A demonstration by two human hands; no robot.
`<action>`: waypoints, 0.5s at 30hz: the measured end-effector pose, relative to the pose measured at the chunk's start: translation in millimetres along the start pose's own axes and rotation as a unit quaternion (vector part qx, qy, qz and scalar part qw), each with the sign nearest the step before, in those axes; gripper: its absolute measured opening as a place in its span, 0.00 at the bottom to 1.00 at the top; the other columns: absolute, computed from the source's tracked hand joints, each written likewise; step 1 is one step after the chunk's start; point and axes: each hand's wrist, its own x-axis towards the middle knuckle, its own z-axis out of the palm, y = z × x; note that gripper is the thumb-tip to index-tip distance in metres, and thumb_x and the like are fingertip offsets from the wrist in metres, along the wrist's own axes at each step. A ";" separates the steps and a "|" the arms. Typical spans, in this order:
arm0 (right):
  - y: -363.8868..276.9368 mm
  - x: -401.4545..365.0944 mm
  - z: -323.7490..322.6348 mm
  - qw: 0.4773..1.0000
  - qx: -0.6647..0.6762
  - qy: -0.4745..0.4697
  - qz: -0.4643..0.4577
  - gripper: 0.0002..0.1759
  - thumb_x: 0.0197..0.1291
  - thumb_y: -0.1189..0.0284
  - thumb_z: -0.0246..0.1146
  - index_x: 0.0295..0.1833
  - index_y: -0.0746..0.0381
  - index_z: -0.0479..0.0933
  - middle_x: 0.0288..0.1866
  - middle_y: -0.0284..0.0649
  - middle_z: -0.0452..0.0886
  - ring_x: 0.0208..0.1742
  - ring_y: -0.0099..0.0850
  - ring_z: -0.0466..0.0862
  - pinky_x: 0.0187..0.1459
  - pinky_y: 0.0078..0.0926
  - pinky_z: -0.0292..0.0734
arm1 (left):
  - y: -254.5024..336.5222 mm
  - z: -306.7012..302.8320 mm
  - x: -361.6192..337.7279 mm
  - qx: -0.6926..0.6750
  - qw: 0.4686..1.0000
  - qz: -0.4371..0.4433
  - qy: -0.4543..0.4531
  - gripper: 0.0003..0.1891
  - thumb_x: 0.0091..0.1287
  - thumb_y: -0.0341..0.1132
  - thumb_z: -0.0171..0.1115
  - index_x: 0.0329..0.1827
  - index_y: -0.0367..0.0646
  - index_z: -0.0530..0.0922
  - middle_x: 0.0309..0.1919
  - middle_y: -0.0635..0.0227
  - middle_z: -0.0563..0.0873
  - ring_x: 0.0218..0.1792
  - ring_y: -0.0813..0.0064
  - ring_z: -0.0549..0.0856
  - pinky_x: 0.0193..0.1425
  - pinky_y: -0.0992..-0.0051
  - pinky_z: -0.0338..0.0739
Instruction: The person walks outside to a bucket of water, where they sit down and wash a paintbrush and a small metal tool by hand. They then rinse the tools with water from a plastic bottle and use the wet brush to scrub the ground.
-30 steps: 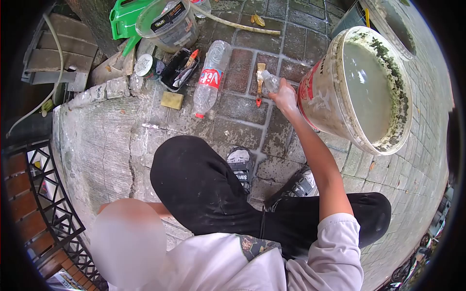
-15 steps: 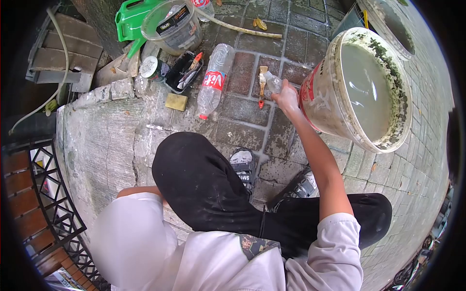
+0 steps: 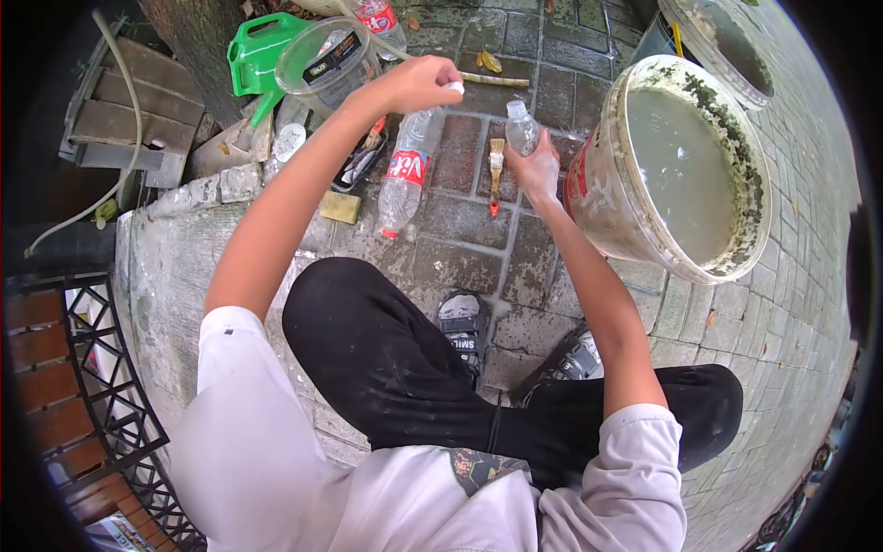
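My right hand (image 3: 536,170) is wrapped round a small clear plastic bottle (image 3: 521,127), held upright with its open neck showing. Level with the bottle's neck and to its left, my left hand (image 3: 425,83) pinches a small white piece (image 3: 455,88), too small to make out. Below that hand lies a large clear bottle (image 3: 402,189) with a red label and red cap. A paintbrush (image 3: 496,175) with a red-tipped handle rests on the paving between that bottle and my right hand.
A large white bucket (image 3: 598,184) of cloudy grey water stands at the right, another container (image 3: 736,55) behind it. A yellow sponge (image 3: 340,207), a black tray (image 3: 354,175), a clear tub (image 3: 299,64) and a green watering can (image 3: 253,55) sit at the left.
My left hand has come up from beside my knee to above the large bottle, pinching the white piece. The small bottle, tilted before, now stands more upright in my right hand.
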 end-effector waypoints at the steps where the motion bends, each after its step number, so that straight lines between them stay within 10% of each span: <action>1: -1.6 2.5 -1.2 1.000 0.005 0.006 -0.002 0.29 0.44 0.61 0.68 0.48 0.65 0.68 0.45 0.55 0.78 0.50 0.53 0.78 0.52 0.46 0.70 | 3.1 -1.8 10.9 0.034 0.999 -0.001 -0.004 0.22 0.59 0.43 0.65 0.50 0.36 0.77 0.44 0.62 0.83 0.41 0.74 0.82 0.43 0.73 0.80; 15: -24.5 12.3 -16.0 0.997 0.032 -0.014 -0.072 0.30 0.45 0.62 0.70 0.52 0.64 0.69 0.46 0.51 0.79 0.51 0.48 0.78 0.53 0.41 0.71 | 47.6 33.3 34.6 -0.182 0.970 0.090 0.134 0.22 0.59 0.41 0.70 0.53 0.39 0.79 0.45 0.65 0.85 0.43 0.75 0.84 0.47 0.75 0.79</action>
